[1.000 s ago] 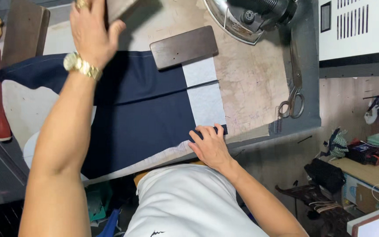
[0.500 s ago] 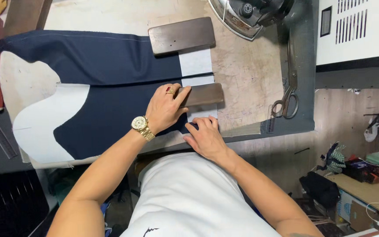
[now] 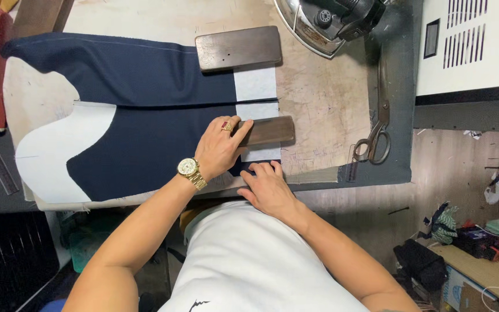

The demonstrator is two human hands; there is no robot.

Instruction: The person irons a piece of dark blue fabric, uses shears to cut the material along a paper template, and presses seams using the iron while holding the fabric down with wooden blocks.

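A small dark rectangular screen (image 3: 432, 38) sits upright on the front of the white machine housing (image 3: 480, 63) at the top right, just left of its vent slots. At the bottom right, a cardboard box (image 3: 463, 294) with a blue-and-white side stands under a wooden shelf (image 3: 480, 268).

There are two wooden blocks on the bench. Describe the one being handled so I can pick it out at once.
Start at the navy fabric spread on the worn worktable. At its right end, near the table's front edge, a dark wooden block lies across a white strip. Unlike the wider block farther back, the left hand rests on it.
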